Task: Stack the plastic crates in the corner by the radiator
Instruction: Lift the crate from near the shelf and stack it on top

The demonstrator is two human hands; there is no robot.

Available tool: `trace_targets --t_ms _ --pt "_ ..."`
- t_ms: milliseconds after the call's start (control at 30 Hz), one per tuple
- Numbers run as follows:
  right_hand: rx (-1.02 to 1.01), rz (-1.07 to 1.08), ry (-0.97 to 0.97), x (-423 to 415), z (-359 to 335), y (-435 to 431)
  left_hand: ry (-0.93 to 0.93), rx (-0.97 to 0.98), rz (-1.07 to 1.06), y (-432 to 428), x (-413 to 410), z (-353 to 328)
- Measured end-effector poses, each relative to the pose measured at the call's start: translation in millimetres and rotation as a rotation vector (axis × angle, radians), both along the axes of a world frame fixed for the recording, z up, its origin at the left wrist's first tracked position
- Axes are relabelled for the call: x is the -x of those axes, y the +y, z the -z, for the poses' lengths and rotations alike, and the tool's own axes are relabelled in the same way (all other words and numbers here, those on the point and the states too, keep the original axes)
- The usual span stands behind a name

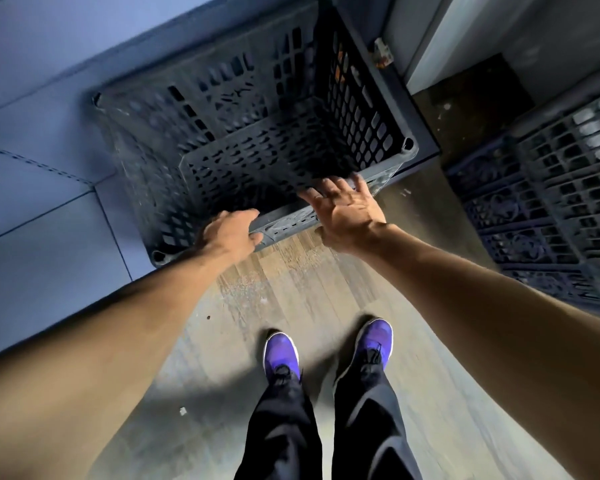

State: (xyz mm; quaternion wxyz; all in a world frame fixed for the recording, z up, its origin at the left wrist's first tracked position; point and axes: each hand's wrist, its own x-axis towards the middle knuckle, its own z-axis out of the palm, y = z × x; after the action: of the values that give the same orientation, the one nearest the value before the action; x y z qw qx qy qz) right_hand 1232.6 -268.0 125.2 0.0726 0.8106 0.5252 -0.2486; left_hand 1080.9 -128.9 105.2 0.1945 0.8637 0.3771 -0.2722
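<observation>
Black plastic crate, left grip clamped on its near rim, right grip fingers apart, touching the same rim

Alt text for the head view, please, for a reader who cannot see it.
Seen from above, a person's left hand grips the near rim of a dark plastic crate while the right hand lies open against that rim. The crate is beside a wall, more crates lie to the right, and purple shoes show below.
</observation>
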Motion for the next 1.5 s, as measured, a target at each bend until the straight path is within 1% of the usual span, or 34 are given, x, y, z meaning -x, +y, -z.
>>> trace_targets --t_ms 67,133,200,300,367,467,533,633,767,867,1067,1167,1200,1267,1333,1500 --pt "-0.008 0.022 -0.042 0.7 5.2 7.8 0.002 0.045 -0.039 4.7 0.5 6.2" --pt "0.027 0.018 -0.046 -4.2 7.4 14.1 -0.032 0.036 -0.046 5.0 2.1 9.7" --pt "0.099 -0.009 -0.061 -12.3 7.5 18.3 -0.065 0.004 -0.017 1.4 3.7 8.1" --pt "0.186 -0.086 -0.134 -23.1 2.8 23.4 -0.072 -0.023 0.039 -6.5 6.5 2.4" --pt "0.212 -0.115 -0.117 -25.5 -0.6 21.3 -0.067 -0.017 0.068 -16.2 12.1 -0.9" --pt "0.192 -0.112 -0.051 -25.5 -4.8 8.9 -0.101 -0.005 0.092 -30.4 24.6 -10.1" --pt "0.159 -0.139 -0.077 -24.7 -12.2 0.2 -0.100 -0.001 0.076 -36.5 31.0 -19.5" --pt "0.147 -0.210 -0.109 -20.9 -36.5 -7.0 -0.053 -0.007 0.033 -39.7 34.7 -42.4" --pt "0.163 -0.210 -0.091 -14.4 -76.1 -17.3 -0.015 0.000 0.054 -42.3 31.8 -83.2" --pt "0.232 -0.163 -0.044 -7.2 -104.5 -38.7 0.022 0.050 0.107 -53.4 30.2 -112.8" --pt "0.227 0.024 0.028 15.9 -150.6 -101.9 0.015 0.094 0.271 -80.9 32.7 -163.7" --pt "0.168 0.125 0.194 29.6 -170.3 -134.2 -0.033 0.118 0.359 -93.2 32.0 -192.7" --pt "0.131 0.150 0.194 37.1 -181.7 -144.5 -0.051 0.130 0.388 -97.1 32.7 -202.4" --pt "0.162 0.153 0.080 50.2 -202.8 -158.4 -0.076 0.157 0.428 -104.2 34.1 -217.6" --pt "0.176 0.245 0.015 64.5 -236.4 -173.7 -0.108 0.183 0.505 -114.0 33.6 -239.8" --pt "0.198 0.420 0.060 97.3 -282.5 -219.5 -0.182 0.196 0.719 -138.1 33.1 -277.1"
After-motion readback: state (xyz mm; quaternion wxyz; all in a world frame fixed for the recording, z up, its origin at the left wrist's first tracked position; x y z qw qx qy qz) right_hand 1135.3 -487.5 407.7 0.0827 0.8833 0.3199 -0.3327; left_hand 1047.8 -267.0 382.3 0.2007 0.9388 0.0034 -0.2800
